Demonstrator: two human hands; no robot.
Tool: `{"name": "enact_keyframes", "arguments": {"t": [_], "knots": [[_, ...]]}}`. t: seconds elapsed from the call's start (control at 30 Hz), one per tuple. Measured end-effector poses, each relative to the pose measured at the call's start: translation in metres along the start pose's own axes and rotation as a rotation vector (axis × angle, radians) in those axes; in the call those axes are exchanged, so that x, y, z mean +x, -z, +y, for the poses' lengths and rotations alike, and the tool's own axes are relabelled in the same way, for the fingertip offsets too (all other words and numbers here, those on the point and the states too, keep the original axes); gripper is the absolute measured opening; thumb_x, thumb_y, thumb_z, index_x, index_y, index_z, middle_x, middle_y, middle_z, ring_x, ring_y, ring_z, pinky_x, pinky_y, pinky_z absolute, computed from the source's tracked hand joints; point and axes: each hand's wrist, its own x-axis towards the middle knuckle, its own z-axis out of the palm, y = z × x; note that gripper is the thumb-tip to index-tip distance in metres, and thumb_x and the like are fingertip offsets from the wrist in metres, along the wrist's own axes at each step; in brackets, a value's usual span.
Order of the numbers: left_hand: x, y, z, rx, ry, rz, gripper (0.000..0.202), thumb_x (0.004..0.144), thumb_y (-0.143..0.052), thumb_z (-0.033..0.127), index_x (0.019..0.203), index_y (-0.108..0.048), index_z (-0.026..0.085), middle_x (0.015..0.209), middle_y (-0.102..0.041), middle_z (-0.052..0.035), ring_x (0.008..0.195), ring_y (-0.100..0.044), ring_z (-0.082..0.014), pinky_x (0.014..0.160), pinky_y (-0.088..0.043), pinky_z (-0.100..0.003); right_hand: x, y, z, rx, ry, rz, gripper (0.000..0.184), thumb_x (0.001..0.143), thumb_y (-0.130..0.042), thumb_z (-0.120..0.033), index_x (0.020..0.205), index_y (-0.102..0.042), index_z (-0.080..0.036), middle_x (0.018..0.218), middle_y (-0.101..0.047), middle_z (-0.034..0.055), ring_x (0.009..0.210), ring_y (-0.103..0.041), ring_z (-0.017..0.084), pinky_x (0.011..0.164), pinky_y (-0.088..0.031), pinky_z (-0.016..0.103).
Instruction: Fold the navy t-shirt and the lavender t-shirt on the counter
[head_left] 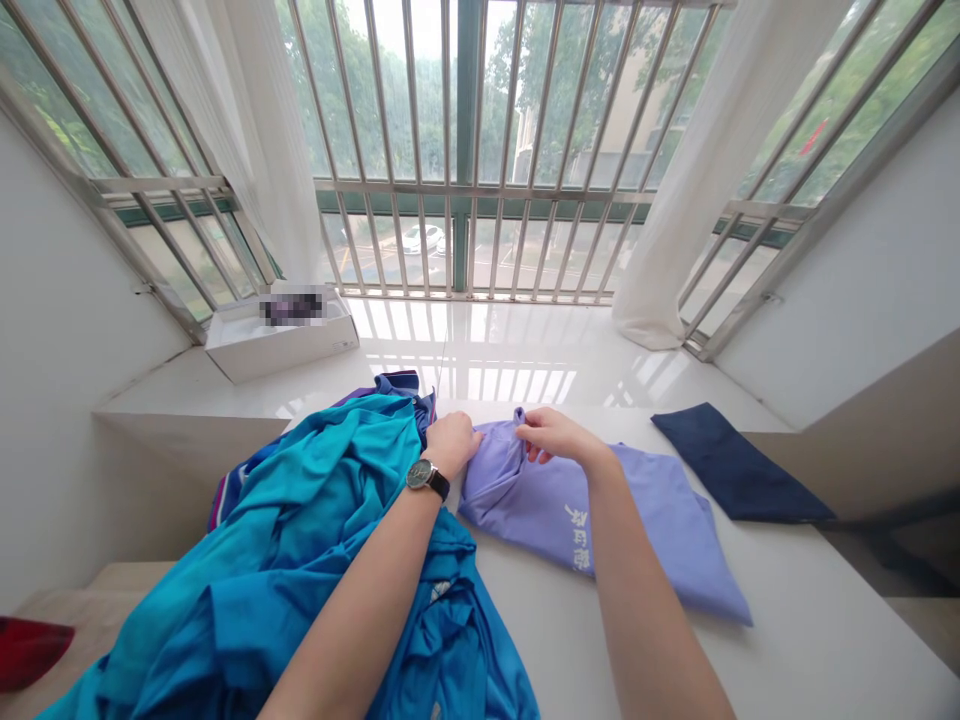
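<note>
A lilac shirt (592, 530) with white lettering lies on the white worktop (817, 620), its top edge bunched into a small peak between my hands. My right hand (551, 435) pinches that bunched fabric between fingers and thumb. My left hand (450, 445), with a black-strapped wristwatch (427, 478) on its wrist, rests against the shirt's left edge; whether it grips the cloth is unclear. A heap of teal and blue clothing (277, 540) lies under my left forearm. To the right of the shirt, apart from it, lies a folded navy garment (739, 465).
Behind the worktop is a glossy white window ledge (480, 360) holding an open white box (281, 340) with a blurred item inside. Barred windows and white curtains (712, 170) stand beyond it. A red cloth (26, 650) lies at the lower left.
</note>
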Motion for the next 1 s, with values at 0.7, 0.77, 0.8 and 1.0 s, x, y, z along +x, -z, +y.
{"name": "enact_keyframes", "arguments": {"t": [0.7, 0.77, 0.8, 1.0], "knots": [[0.005, -0.002, -0.002, -0.226, -0.149, 0.084, 0.013, 0.083, -0.057, 0.026, 0.094, -0.06, 0.02, 0.091, -0.069, -0.0065, 0.084, -0.064, -0.0205, 0.071, -0.045, -0.027, 0.0, -0.002, -0.001, -0.032, 0.05, -0.003, 0.014, 0.08, -0.058, -0.025, 0.069, -0.052, -0.018, 0.062, -0.063, 0.0011, 0.059, -0.065, 0.014, 0.049, -0.05, 0.02], [0.007, -0.004, -0.001, -0.26, -0.168, 0.107, 0.01, 0.081, -0.058, 0.024, 0.091, -0.06, 0.02, 0.088, -0.068, -0.0052, 0.081, -0.063, -0.0192, 0.069, -0.044, -0.026, 0.0, -0.002, 0.001, -0.037, 0.063, -0.01, 0.014, 0.081, -0.057, -0.025, 0.07, -0.053, -0.018, 0.062, -0.064, 0.0016, 0.059, -0.065, 0.014, 0.05, -0.05, 0.02], [0.008, -0.006, -0.001, -0.28, -0.175, 0.12, 0.009, 0.08, -0.059, 0.022, 0.089, -0.06, 0.02, 0.086, -0.068, -0.0044, 0.08, -0.063, -0.0186, 0.068, -0.044, -0.026, 0.001, -0.002, 0.002, -0.039, 0.068, -0.013, 0.014, 0.081, -0.057, -0.026, 0.07, -0.053, -0.018, 0.062, -0.064, 0.0016, 0.059, -0.065, 0.014, 0.05, -0.05, 0.02], [0.012, -0.018, 0.008, -0.419, -0.247, 0.118, 0.009, 0.075, -0.06, 0.016, 0.084, -0.061, 0.019, 0.078, -0.067, -0.0018, 0.075, -0.062, -0.0161, 0.067, -0.045, -0.024, 0.004, -0.003, 0.007, -0.048, 0.078, -0.015, 0.013, 0.082, -0.055, -0.025, 0.071, -0.053, -0.018, 0.062, -0.064, 0.001, 0.059, -0.066, 0.013, 0.049, -0.051, 0.019]]}}
